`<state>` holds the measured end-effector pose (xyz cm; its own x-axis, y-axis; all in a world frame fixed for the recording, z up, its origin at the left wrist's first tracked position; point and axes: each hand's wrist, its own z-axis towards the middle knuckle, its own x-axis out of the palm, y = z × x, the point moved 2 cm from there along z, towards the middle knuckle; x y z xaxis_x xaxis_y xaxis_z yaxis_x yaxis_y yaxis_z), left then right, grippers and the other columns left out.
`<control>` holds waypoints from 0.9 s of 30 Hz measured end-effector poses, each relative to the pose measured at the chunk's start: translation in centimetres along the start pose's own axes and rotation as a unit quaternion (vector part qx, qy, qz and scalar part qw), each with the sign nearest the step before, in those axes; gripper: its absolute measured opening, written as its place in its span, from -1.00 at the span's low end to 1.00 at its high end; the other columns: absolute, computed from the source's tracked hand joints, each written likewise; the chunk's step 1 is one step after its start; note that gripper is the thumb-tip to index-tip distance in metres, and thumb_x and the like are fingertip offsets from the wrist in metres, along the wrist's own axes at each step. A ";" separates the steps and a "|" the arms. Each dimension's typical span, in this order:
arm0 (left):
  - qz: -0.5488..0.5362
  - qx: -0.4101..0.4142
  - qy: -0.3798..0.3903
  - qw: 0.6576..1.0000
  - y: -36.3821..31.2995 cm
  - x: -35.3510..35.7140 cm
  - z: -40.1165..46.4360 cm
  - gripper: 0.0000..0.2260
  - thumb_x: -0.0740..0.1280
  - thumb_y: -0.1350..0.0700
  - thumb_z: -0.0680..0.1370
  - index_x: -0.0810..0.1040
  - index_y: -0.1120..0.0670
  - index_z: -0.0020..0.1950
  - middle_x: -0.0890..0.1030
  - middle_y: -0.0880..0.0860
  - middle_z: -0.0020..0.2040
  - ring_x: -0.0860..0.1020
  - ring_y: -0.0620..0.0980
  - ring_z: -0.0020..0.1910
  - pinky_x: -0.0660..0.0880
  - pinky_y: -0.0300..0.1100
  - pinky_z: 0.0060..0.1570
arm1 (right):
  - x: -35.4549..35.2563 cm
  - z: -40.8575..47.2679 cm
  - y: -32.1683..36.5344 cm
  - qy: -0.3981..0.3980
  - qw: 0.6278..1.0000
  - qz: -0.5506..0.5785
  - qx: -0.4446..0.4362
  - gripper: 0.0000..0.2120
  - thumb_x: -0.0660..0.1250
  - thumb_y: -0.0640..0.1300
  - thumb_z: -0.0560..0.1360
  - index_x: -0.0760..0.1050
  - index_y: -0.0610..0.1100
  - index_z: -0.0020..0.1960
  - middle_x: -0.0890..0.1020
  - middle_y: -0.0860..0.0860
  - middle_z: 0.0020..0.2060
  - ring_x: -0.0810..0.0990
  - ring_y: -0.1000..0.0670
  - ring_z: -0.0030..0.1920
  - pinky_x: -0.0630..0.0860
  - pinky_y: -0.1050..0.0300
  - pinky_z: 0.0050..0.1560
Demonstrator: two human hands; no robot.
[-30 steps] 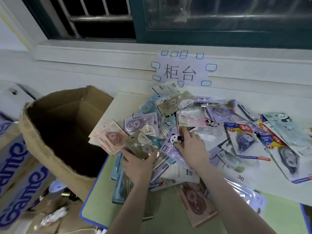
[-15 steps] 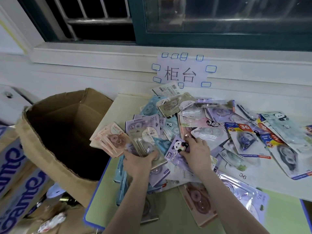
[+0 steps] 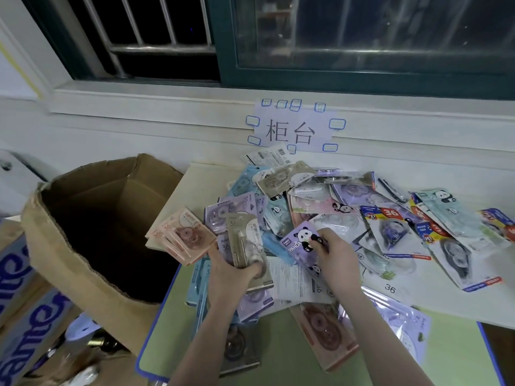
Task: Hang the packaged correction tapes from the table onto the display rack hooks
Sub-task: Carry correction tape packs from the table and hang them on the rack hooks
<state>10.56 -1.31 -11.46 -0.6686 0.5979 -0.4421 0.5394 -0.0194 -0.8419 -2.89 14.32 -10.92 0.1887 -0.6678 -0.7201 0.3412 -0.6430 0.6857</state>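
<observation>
A beige correction tape pack [image 3: 246,246] is gripped in the left hand [image 3: 232,270], the fingers curled round its lower part and the thumb laid across its face, so that the pack stands nearly upright above the pile. A purple panda pack [image 3: 302,242] is pinched at its right edge by the right hand [image 3: 335,260], thumb and forefinger closed on the card while the remaining fingers are curled beneath; the pack is tilted and lies just beside the beige one, between the two hands. Beyond the fingertips of both hands, the heap of packaged correction tapes [image 3: 348,207] is spread over the table [image 3: 451,355], reaching to the wall. To the left of the left fingers, a stack of pink packs [image 3: 181,235] overhangs the table edge, touching the rim of an open cardboard box [image 3: 92,218]. Under the wrists, a brown pack [image 3: 323,335] and printed leaflets [image 3: 292,280] lie flat. Well above the fingers, a paper sign [image 3: 292,129] is fixed to the wall under the window [image 3: 362,40]. No display rack is seen.
</observation>
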 end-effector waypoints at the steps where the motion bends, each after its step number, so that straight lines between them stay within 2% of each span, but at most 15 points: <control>1: -0.008 0.016 -0.002 1.000 -0.1 -0.2 -0.4 -0.23 0.58 0.12 0.29 0.19 -0.02 0.34 0.48 -0.18 -0.14 0.47 -0.20 -0.22 0.43 -0.10 -0.08 | -0.4 -0.2 0.1 -0.011 1.000 0.008 0.005 -0.84 0.29 -0.18 0.55 0.35 -0.15 -0.17 0.43 0.02 -0.45 0.39 -0.05 -0.42 0.26 0.12 -0.42; 4: -0.019 0.068 -0.002 0.998 -0.8 -0.9 -1.3 -0.27 0.59 0.09 0.29 0.19 -0.16 0.25 0.47 -0.28 -0.09 0.49 -0.22 -0.17 0.38 -0.15 -0.11 | -1.4 -1.3 0.8 -0.058 0.998 0.026 0.007 -0.80 0.29 -0.16 0.54 0.37 -0.19 -0.21 0.42 0.01 -0.48 0.38 -0.06 -0.43 0.23 0.14 -0.44; 7: -0.019 0.128 0.010 0.991 -1.7 -2.1 -1.7 -0.32 0.59 0.06 0.29 0.19 -0.23 0.17 0.51 -0.24 -0.03 0.53 -0.20 -0.10 0.40 -0.18 -0.16 | -2.2 -2.6 2.2 -0.099 0.995 0.028 0.016 -0.81 0.29 -0.16 0.54 0.40 -0.21 -0.21 0.47 -0.04 -0.47 0.41 -0.10 -0.42 0.23 0.17 -0.44; 8: -0.020 0.146 0.012 0.989 -2.0 -2.6 -1.7 -0.33 0.59 0.05 0.29 0.21 -0.23 0.17 0.52 -0.22 -0.02 0.53 -0.22 -0.09 0.41 -0.17 -0.14 | -2.4 -3.1 2.6 -0.112 0.993 0.027 0.019 -0.80 0.29 -0.16 0.54 0.38 -0.19 -0.22 0.43 0.00 -0.50 0.38 -0.07 -0.44 0.23 0.18 -0.44; 10: -0.011 0.187 0.004 0.982 -2.4 -3.8 -1.4 -0.33 0.60 0.02 0.26 0.27 -0.17 0.20 0.52 -0.15 0.03 0.54 -0.12 0.00 0.46 -0.08 0.00 | -2.9 -4.4 3.5 -0.140 0.990 0.014 0.031 -0.77 0.29 -0.15 0.54 0.34 -0.15 -0.25 0.38 0.06 -0.52 0.34 0.01 -0.47 0.20 0.18 -0.45; 12: -0.026 0.221 0.007 0.975 -2.7 -5.0 -1.3 -0.34 0.61 0.01 0.22 0.30 -0.19 0.17 0.53 -0.11 0.08 0.54 -0.04 0.10 0.48 -0.02 0.09 | -3.3 -6.0 4.3 -0.172 0.984 0.005 0.048 -0.76 0.29 -0.13 0.55 0.33 -0.13 -0.26 0.39 0.04 -0.51 0.35 -0.02 -0.46 0.18 0.14 -0.45; 16: -0.096 0.218 0.081 0.968 -3.1 -6.9 -1.7 -0.29 0.61 0.14 0.27 0.23 -0.10 0.20 0.51 -0.12 0.07 0.48 -0.03 0.11 0.37 -0.16 0.09 | -3.8 -10.0 5.6 -0.248 0.965 0.013 0.085 -0.77 0.30 -0.12 0.54 0.35 -0.13 -0.25 0.38 0.04 -0.49 0.34 -0.11 -0.38 0.20 0.05 -0.40; 19: -0.129 0.212 0.128 0.960 -3.1 -7.0 -2.7 -0.10 0.61 0.06 0.18 0.24 0.09 0.43 0.49 0.06 0.29 0.47 0.07 0.26 0.38 0.01 0.31 | -4.3 -13.0 6.2 -0.282 0.952 0.041 0.115 -0.81 0.30 -0.14 0.53 0.40 -0.19 -0.21 0.47 -0.03 -0.42 0.38 -0.14 -0.32 0.24 0.01 -0.33; 20: -0.138 0.210 0.147 0.957 -3.1 -6.7 -3.3 -0.07 0.61 0.08 0.18 0.23 0.11 0.46 0.48 0.08 0.31 0.46 0.07 0.28 0.37 0.01 0.32 | -4.7 -14.1 6.1 -0.290 0.947 0.040 0.130 -0.82 0.30 -0.13 0.54 0.40 -0.16 -0.21 0.51 -0.04 -0.40 0.40 -0.14 -0.30 0.23 0.02 -0.31; 22: -0.143 0.217 0.190 0.947 -3.1 -5.8 -5.1 -0.15 0.62 0.15 0.20 0.28 0.11 0.40 0.51 0.07 0.25 0.48 0.05 0.23 0.38 -0.08 0.23 | -6.1 -16.6 6.0 -0.315 0.934 0.022 0.169 -0.80 0.30 -0.09 0.54 0.37 -0.07 -0.23 0.50 -0.01 -0.39 0.40 -0.13 -0.28 0.20 0.03 -0.33; 24: -0.144 0.228 0.239 0.933 -3.2 -4.6 -7.6 -0.26 0.58 0.11 0.17 0.33 0.01 0.26 0.53 -0.01 0.13 0.50 0.03 0.14 0.38 -0.13 0.09 | -8.1 -19.6 5.6 -0.349 0.916 0.013 0.199 -0.77 0.28 -0.10 0.54 0.33 -0.02 -0.27 0.44 0.03 -0.42 0.38 -0.10 -0.30 0.21 0.03 -0.33; 26: -0.136 0.231 0.296 0.917 -3.5 -3.2 -10.4 -0.31 0.53 0.03 0.15 0.31 -0.09 0.21 0.53 -0.06 0.08 0.51 0.04 0.12 0.41 -0.09 0.09 | -10.4 -22.8 5.0 -0.388 0.893 0.008 0.228 -0.75 0.27 -0.11 0.54 0.31 -0.04 -0.28 0.42 0.03 -0.43 0.33 -0.09 -0.31 0.25 0.01 -0.30; 27: -0.130 0.233 0.324 0.907 -3.5 -2.3 -11.9 -0.29 0.54 0.03 0.17 0.31 -0.10 0.23 0.54 -0.05 0.12 0.51 0.04 0.15 0.42 -0.06 0.15 | -11.5 -24.7 4.5 -0.409 0.880 0.004 0.241 -0.77 0.27 -0.10 0.54 0.32 -0.07 -0.27 0.42 0.03 -0.43 0.32 -0.09 -0.31 0.28 0.01 -0.28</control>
<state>16.31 6.92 -3.83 -0.2185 0.9739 -0.0612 0.0291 -0.0562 -0.9980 19.25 28.36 -2.14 -0.6041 -0.5932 -0.5321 -0.1236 -0.5899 0.7980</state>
